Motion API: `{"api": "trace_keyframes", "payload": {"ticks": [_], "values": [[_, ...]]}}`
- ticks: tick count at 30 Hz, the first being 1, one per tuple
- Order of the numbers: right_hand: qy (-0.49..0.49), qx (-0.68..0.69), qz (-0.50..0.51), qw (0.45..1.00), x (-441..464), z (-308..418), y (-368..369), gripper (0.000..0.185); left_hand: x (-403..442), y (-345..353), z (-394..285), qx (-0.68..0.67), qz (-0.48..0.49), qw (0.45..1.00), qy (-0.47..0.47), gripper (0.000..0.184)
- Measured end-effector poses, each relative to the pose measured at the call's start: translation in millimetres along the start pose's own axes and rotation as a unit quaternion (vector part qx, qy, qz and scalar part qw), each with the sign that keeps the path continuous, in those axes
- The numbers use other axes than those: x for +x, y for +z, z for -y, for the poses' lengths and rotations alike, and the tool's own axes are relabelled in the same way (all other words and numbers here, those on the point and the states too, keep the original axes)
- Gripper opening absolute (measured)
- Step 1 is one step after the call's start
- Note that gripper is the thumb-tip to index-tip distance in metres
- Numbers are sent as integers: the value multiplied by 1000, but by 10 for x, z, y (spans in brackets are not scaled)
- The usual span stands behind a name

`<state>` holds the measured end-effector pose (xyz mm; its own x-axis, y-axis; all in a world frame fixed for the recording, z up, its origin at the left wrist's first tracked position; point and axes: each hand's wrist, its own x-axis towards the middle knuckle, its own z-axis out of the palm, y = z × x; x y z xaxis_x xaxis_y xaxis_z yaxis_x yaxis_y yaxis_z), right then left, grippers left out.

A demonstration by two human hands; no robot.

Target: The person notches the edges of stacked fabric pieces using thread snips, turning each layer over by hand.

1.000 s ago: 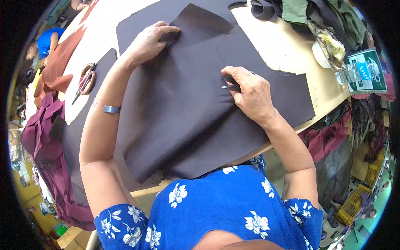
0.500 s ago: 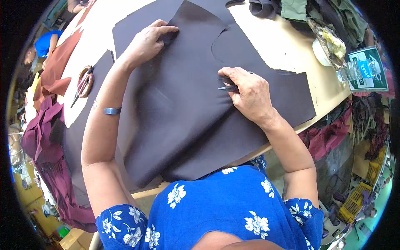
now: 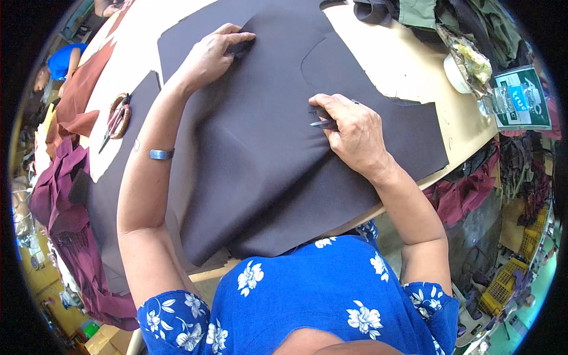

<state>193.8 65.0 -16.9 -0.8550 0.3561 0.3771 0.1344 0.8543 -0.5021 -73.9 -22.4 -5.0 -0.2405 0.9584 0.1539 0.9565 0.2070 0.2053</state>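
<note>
A large dark brown cloth panel (image 3: pixel 254 154) lies over other dark cloth, with a raised fold running toward the table's near edge. My left hand (image 3: pixel 208 56) is at the panel's upper left edge, thumb and fingers closed on the cloth. My right hand (image 3: pixel 355 133) rests on the right part of the panel, fingers wrapped around small thread snips (image 3: pixel 323 124). Their dark pointed tips stick out to the left; the rest is hidden in my palm. A curved edge (image 3: pixel 303 62) shows in the cloth above my right hand.
Scissors with wrapped handles (image 3: pixel 120 116) lie at left. Maroon cloth (image 3: pixel 62 195) hangs over the left edge. At right are a plastic bottle (image 3: pixel 512 99), a white bowl (image 3: pixel 455 74) and green cloth (image 3: pixel 494 29). Another person's blue sleeve (image 3: pixel 66 59) shows at far left.
The top panel's far corner, pointed before, now looks smoothed and rounded as the cloth shifts near my left hand. My left hand has moved very slightly. My right hand stays in place.
</note>
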Motion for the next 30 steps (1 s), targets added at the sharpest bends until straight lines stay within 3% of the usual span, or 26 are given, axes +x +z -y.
{"api": "trace_keyframes", "payload": {"ticks": [3, 9, 10, 13, 15, 17, 22, 25, 26, 27, 30], "values": [[-23, -12, -9, 1000, 3, -40, 27, 30, 14, 23, 28, 6, 8, 1000, -2, 49], [-19, -23, 14, 999, -1, -17, 25, 29, -102, -8, -338, 201, -116, 972, 25, 45], [-22, -30, 14, 999, 4, -18, 24, 29, -147, -16, -420, 116, -117, 985, 53, 36], [-26, -43, 10, 999, 3, -17, 32, 29, -341, 24, -835, -103, 10, 993, 54, 25], [-26, -45, -1, 999, 6, -11, 40, 29, -492, 82, -1009, -77, -9, 992, 102, 30], [-18, -28, 3, 999, 17, -18, 16, 28, -602, 171, -1037, -47, 28, 994, 89, 52], [34, -17, 18, 999, -55, -63, -141, 28, -677, 229, -1083, 54, 46, 993, 94, 66], [-14, -40, -29, 999, -170, 7, -250, 27, -667, 235, -1097, 48, 45, 994, 89, 69], [-39, -25, -4, 999, -238, 35, -267, 28, -665, 239, -1101, 49, 44, 994, 88, 69], [-127, -25, -17, 991, -297, 18, -229, 33, -664, 243, -1099, 50, 44, 994, 87, 70], [-165, -79, 42, 982, -473, 123, -233, 42, -669, 249, -1100, 55, 39, 994, 88, 71]]}}
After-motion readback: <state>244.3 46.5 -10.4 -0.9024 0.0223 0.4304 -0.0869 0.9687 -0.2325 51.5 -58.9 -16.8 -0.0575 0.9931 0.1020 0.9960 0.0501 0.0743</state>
